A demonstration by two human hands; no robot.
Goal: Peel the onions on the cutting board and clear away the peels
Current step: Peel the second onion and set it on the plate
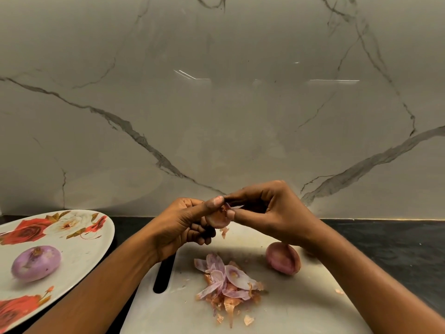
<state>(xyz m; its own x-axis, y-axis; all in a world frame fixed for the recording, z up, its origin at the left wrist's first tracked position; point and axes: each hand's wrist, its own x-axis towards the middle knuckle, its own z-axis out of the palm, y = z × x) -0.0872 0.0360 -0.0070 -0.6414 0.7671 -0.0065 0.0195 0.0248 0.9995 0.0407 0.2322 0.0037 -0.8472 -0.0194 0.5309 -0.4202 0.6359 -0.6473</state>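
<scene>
Small onion (218, 219) held over the cutting board (301, 309)
It is gripped by the curled left hand (183, 225); its thin papery skin is pinched by the right hand (269, 213). Curled purple peels (226, 285) are heaped below the fingers.

We find open board (301, 309) right of the peel pile (228, 283) and along its near edge. A whole onion (283, 259) blocks the right middle. Our left hand (183, 222) and right hand (272, 210) meet around a small onion (218, 219) above the far edge, closing that side. The plate (84, 256) hems the left, the wall (216, 116) the back; dark worktop (385, 242) gives room rightward.
</scene>
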